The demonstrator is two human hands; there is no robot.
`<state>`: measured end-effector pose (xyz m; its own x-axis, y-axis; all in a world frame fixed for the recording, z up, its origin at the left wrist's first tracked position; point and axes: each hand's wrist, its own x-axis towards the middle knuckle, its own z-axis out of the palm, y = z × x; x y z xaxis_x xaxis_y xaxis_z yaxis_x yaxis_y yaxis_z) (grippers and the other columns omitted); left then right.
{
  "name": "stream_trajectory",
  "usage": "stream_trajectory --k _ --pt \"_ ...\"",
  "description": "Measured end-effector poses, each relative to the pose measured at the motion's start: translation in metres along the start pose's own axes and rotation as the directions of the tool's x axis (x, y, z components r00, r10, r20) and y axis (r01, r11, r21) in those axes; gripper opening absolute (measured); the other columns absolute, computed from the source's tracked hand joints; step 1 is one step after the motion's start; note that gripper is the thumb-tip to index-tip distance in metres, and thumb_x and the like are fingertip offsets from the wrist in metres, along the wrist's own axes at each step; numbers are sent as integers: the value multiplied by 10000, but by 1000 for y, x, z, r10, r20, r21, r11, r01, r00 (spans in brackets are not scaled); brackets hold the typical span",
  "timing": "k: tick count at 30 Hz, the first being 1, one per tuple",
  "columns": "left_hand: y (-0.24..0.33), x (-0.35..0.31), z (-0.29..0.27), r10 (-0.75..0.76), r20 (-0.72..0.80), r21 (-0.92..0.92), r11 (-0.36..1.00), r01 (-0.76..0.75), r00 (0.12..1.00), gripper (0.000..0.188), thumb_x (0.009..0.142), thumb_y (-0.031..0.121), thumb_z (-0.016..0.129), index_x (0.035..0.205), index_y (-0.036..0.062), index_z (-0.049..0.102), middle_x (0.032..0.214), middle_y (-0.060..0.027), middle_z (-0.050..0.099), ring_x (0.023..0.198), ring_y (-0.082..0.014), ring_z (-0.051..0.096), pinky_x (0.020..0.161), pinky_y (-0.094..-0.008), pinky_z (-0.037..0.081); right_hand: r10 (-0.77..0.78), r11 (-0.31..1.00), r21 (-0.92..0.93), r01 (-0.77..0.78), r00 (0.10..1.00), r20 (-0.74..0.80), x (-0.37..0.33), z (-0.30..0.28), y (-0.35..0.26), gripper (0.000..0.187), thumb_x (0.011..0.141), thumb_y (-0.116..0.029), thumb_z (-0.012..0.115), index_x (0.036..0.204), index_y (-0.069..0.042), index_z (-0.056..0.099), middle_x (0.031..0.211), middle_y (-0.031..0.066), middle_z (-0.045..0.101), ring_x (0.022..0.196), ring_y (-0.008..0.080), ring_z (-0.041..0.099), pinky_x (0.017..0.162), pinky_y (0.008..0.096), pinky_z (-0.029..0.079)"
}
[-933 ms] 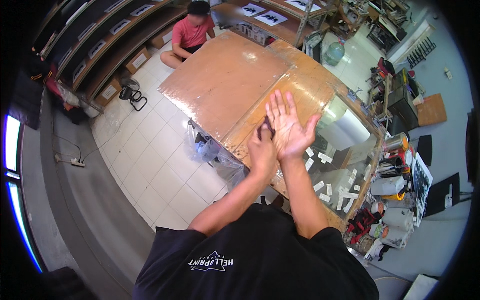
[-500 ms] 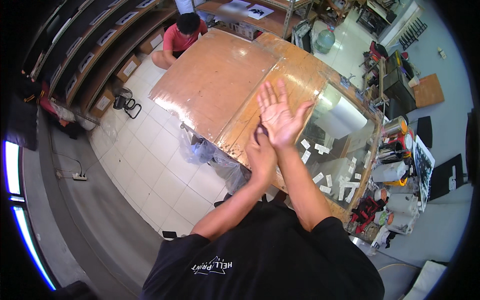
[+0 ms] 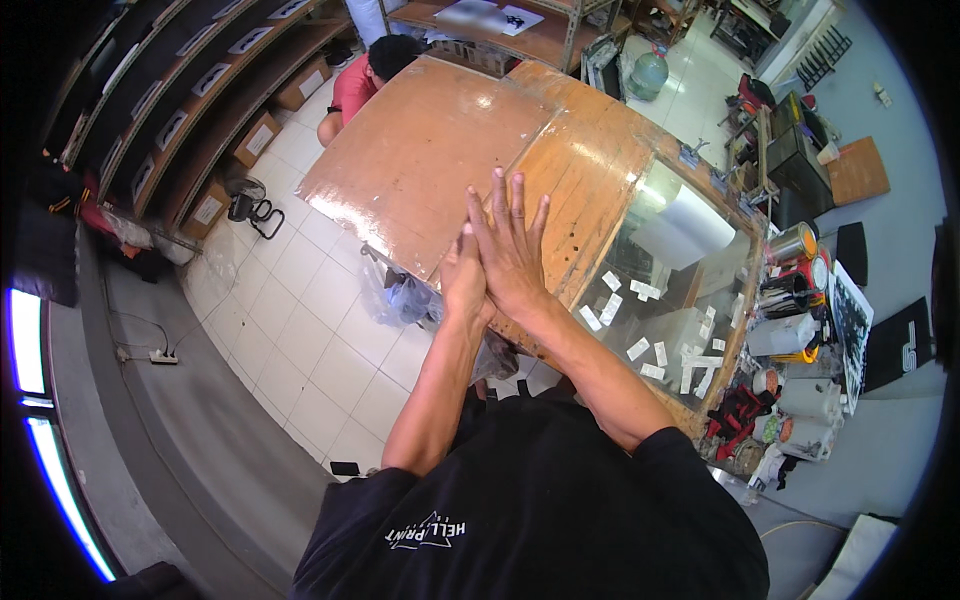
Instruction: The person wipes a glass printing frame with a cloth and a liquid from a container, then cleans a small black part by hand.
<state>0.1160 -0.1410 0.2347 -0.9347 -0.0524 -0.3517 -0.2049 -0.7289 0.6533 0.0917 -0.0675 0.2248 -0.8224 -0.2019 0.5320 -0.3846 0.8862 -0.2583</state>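
Note:
My left hand and my right hand press together above the near edge of the wooden tabletop. The back of the right hand is up, its fingers stretched and spread over the table. Against its palm side rests the left hand, thumb up and fingers curled. Whatever the left fingers hold, if anything, is hidden between the hands. Right of them a glass panel is set into the table, with several small white slips and a rolled white sheet on or beneath it.
A brown board covers the table's left part. A person in a red shirt crouches beyond it. Cans and bottles crowd the right side. Plastic bags hang at the near left edge. Shelves stand far left.
My right hand has turned from palm up to back up, and both hands have shifted left. The person in red has leaned lower behind the board.

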Motion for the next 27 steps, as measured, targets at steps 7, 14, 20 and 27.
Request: stream_trajectory --k 7,14,20,27 --pt "0 -8 -47 -1 -104 102 995 12 995 372 1053 260 516 1277 -34 558 1158 -192 642 964 -227 649 813 -354 543 -154 924 379 43 951 267 -24 19 -23 809 878 -58 620 1577 -67 213 1652 228 93 1537 398 44 1209 576 34" --pt "7 47 -220 -234 -376 27 964 263 896 506 1048 462 302 873 64 561 579 -5 409 456 -130 361 406 -295 272 -80 398 743 -538 786 613 -97 35 -51 670 938 -73 613 1533 -7 312 1594 184 315 1488 291 281 1208 429 231" --pt "31 155 -360 -264 -593 -58 956 286 761 188 857 285 469 760 128 504 665 -71 511 548 -261 496 464 -421 373 405 -76 567 -820 494 769 -140 23 3 442 967 -106 627 1375 17 510 1312 156 623 1208 234 608 1024 354 485" --pt "14 235 -413 -402 -77 829 482 283 912 612 730 -88 708 1300 50 533 1290 -120 582 1136 -290 592 891 -411 554 690 -298 658 -691 320 649 -200 -49 44 326 994 -107 600 1301 -1 579 1204 110 679 1067 186 668 926 322 530"
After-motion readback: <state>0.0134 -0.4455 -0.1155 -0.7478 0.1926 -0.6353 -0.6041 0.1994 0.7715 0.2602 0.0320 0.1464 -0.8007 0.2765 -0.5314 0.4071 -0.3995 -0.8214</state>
